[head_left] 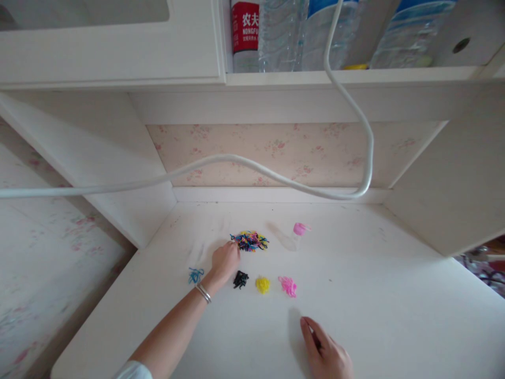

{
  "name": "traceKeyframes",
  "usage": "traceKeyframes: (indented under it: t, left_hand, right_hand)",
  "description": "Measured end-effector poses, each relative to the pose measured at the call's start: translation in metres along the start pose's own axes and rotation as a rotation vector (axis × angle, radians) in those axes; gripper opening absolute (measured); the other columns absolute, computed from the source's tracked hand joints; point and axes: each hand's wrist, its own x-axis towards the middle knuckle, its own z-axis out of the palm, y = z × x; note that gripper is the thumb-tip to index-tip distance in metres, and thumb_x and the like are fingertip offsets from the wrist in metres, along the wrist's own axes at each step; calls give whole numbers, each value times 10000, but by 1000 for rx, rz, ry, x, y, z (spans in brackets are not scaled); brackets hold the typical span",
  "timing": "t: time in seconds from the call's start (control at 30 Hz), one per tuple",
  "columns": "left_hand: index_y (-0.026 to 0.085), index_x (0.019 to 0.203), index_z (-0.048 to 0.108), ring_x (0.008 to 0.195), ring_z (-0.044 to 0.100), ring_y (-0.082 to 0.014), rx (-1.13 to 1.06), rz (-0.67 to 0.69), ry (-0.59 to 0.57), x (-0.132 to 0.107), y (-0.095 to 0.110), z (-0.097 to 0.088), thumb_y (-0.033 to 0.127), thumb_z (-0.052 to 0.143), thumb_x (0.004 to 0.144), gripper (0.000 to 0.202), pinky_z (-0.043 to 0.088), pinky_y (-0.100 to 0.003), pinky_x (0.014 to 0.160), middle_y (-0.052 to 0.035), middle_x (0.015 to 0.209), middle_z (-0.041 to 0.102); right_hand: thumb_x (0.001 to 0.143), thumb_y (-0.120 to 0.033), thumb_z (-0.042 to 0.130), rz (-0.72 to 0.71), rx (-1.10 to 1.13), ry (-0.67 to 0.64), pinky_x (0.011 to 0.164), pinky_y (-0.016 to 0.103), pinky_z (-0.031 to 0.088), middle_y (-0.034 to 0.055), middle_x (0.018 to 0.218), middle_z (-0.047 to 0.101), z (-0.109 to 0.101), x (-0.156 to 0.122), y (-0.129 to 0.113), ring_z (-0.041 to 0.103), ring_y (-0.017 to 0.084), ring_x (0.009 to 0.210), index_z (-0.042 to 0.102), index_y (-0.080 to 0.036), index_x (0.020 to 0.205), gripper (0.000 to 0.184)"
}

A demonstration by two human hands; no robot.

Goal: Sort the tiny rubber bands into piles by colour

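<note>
A mixed heap of small rubber bands [252,241] in blue, black, yellow and pink lies on the white desk. My left hand [226,260] is at the heap's left end, its fingertips closed among the bands. Four sorted colours lie in a row nearer me: blue bands [195,275] left of my left wrist, then black bands [240,279], yellow bands [262,285] and pink bands [288,286]. My right hand [325,350] hovers closer to me, below the pink bands, with thumb and forefinger pinched together. Anything between those fingertips is too small to make out.
A clear container with a pink lid [300,229] stands right of the heap. A white cable [236,159] hangs across the view before the desk [374,295]. Above is a shelf [355,76] with water bottles [280,37]; side panels bound the desk.
</note>
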Motion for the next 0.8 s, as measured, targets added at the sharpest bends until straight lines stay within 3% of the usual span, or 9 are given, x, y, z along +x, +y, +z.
traceKeyframes:
  t: [0.27,0.57,0.8]
  left_hand:
    - [151,1017,624,904,635,-207,-12,6,-2,1,0,-4,266,326,929,331,456,-296,763,-132,1032,643]
    - [219,994,660,946,625,-189,-46,-11,-7,8,-20,-12,297,381,918,299,439,-276,802,-84,1047,654]
    - [238,1026,662,996,609,-189,-83,24,-21,13,-16,-12,321,440,894,271,436,-254,817,-68,1047,660]
  right_hand:
    - [826,-596,389,12,16,5,586,162,496,-13,877,740,-2,0,-3,696,144,707,697,-309,959,441]
    - [833,-591,379,19,6,-32,596,179,496,0,867,737,-3,-1,-2,690,156,693,687,-302,989,450]
    - [829,-584,390,27,-6,-40,601,172,497,-11,894,736,-3,1,-2,695,150,738,687,-315,985,429]
